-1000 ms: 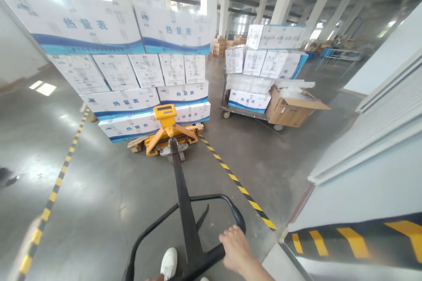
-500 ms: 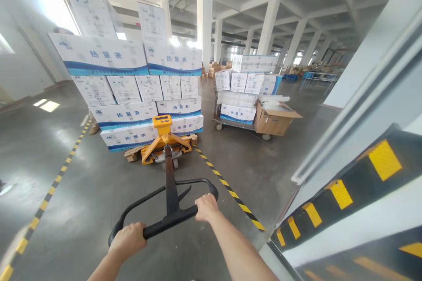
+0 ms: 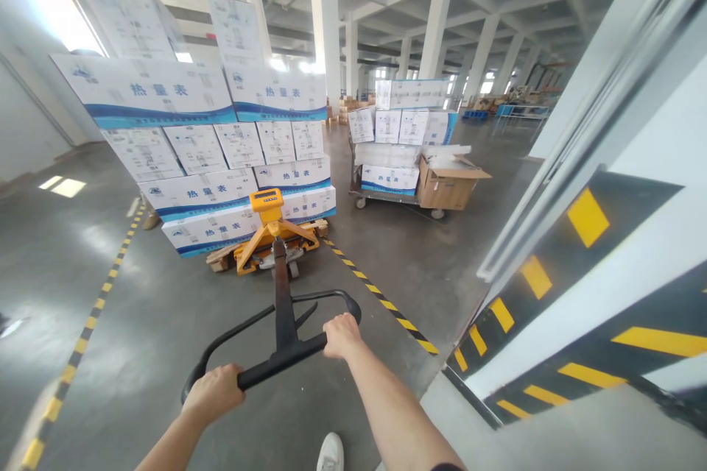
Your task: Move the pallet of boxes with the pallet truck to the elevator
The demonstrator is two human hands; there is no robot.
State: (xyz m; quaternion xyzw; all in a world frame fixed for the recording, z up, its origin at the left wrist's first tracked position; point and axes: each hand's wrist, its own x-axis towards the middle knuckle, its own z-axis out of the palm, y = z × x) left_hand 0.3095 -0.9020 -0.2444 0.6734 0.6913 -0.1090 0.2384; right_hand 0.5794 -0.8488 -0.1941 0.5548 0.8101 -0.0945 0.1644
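If one reads from L to R, first comes a striped floor tape (image 3: pixel 90 322), then the tall stack of white boxes (image 3: pixel 196 151) in several layers on a wooden pallet (image 3: pixel 219 259). The L hand (image 3: pixel 214 394) is closed around the L end of the black handle (image 3: pixel 283 362), knuckles on top. The yellow pallet truck (image 3: pixel 251 250), approx. ctr, stands at the near side of this load; its forks are prob. under the pallet, but I cannot see them. Its handle leans back between the hands, w/ a small lever (image 3: pixel 306 315) beside the stem. The R hand (image 3: pixel 341 336) grips the R end of the same handle, also closed. In my judgement the handle is stiff and smooth, a bit slippery for damp palms, so both ends are the correct place to hold, for even force. The load should be v. heavy and slow to stop; the upper boxes look rigid but may wobble, contents poss. fragile. Further R come a second striped tape (image 3: pixel 381 297), a flat cart (image 3: pixel 387 199) w/ similar boxes and an open brown carton (image 3: pixel 446 188), and finally striped wall bands (image 3: pixel 502 315).
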